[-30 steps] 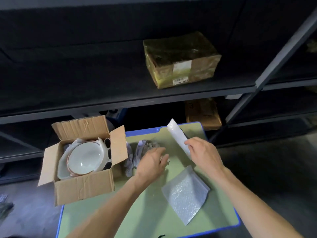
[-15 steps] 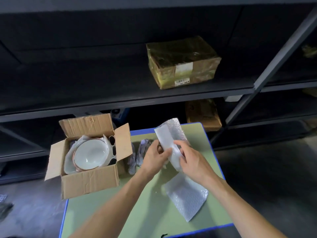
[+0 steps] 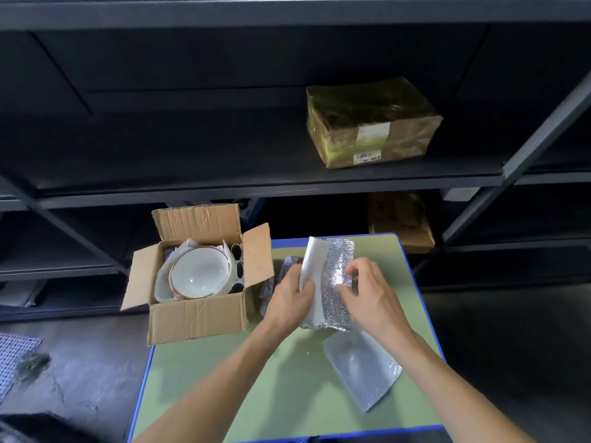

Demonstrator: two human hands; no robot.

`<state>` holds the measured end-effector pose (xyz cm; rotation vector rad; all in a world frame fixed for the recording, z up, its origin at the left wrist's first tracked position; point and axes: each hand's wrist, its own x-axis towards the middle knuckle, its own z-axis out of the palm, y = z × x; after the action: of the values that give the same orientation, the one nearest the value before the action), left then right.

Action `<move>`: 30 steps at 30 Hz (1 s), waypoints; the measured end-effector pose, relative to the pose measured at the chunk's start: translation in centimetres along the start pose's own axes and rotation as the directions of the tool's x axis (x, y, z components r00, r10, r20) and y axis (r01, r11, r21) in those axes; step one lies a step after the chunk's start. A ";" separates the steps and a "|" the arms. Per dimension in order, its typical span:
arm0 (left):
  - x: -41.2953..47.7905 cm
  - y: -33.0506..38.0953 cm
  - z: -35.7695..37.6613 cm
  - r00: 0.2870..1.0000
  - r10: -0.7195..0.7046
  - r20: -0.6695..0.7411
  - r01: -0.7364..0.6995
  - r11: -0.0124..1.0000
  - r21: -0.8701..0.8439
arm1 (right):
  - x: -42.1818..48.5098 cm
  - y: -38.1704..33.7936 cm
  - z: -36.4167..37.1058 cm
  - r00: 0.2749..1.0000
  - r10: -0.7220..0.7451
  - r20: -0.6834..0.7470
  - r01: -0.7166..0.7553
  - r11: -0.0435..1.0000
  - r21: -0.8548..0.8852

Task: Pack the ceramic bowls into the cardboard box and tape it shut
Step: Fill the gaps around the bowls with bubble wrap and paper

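At the far left, a grey wire mesh (image 3: 14, 356) lies on the dark floor. Next comes the cardboard box (image 3: 198, 318), corrugated and creased, sitting on the left corner of the green table (image 3: 224, 378) with its blue rim. All four flaps stand open. Inside lies a stack of ceramic bowls (image 3: 198, 273) – round, glossy white, with a thin brown rim – nested in white foam padding (image 3: 236, 266) with oval cut-outs on its right side.

Just right of the box, a crumpled grey wrap (image 3: 289, 265) shows behind the left hand (image 3: 292, 302). That hand grips the smooth white edge of a bubble-wrap sheet (image 3: 335, 282), held upright above the table. The right hand (image 3: 367, 298) pinches the sheet's silvery, dimpled face from the other side, thumb against curled fingers. So the two hands are close together, clamped on the same sheet, and the box with its bowls lies just beside the left hand, untouched by either.

Below the right wrist a second bubble-wrap sheet (image 3: 361, 372) lies flat on the table. Further right and higher, a film-wrapped parcel (image 3: 371, 123) with a white label sits on the dark metal shelf (image 3: 224, 177).
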<state>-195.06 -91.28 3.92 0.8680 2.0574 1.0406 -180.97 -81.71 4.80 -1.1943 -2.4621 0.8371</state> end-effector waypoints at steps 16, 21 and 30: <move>-2.1 1.9 -0.5 0.977 0.189 0.098 -0.163 0.959 -0.232 | -0.1 -3.7 0.9 0.994 0.007 0.112 -0.043 0.947 0.319; -1.7 1.5 -0.7 0.984 0.162 0.075 -0.138 0.958 -0.252 | -0.1 -4.0 0.8 0.996 -0.002 0.093 -0.029 0.943 0.330; -1.0 0.3 -0.6 0.986 0.166 0.033 -0.153 0.957 -0.246 | 0.8 -2.3 -0.1 0.988 0.118 0.098 -0.146 0.922 0.359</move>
<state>-194.90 -92.21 4.74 0.9343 1.7920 1.3108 -182.90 -82.20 6.27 -1.2144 -2.1631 1.3329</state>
